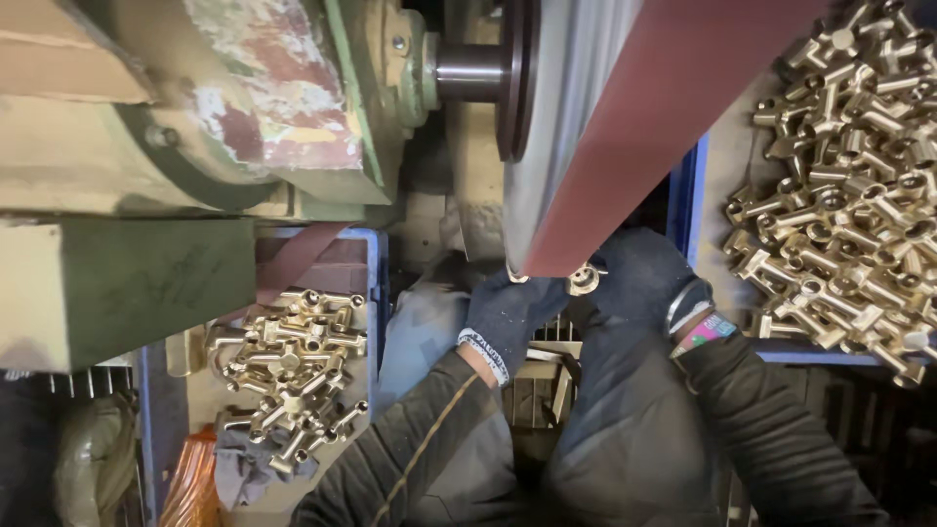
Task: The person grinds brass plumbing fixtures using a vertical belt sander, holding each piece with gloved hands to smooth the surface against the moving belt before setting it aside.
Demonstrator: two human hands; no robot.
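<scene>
Pressing a small shiny brass cast fitting (584, 280) up against the lower edge of the reddish-brown abrasive sanding belt (664, 127), both gloved hands closed around it.

Handling, judged: solid brass, so dense for its size, fully rigid, no give. Polished faces likely slick; knit gloves help. Not fragile, but the belt would tend to snatch it if held loosely. Best held by the stub arms either side of the face being worked, fingers kept below the contact line.

Grip:
- left hand (509, 314), dark knit glove with white cuff band: fingers curled shut, pinching the left end of the fitting, fingertips right at the belt edge.
- right hand (644, 283), dark glove with a multicoloured cuff tab: wrapped tight over the right end, knuckles up, touching the fitting, just under the belt.
- only a small bit of brass showing between the two gloves; rest hidden, exact shape unclear.

Around the grip:
- directly above: grey steel contact wheel (547, 127) carrying the belt, on a shaft from the worn green machine housing (244, 107) up-left.
- well left and lower: blue plastic crate (376, 293) with a heap of cross-shaped brass fittings (293, 376).
- right, near the right wrist: larger pile of T-shaped brass fittings (839, 185).
</scene>
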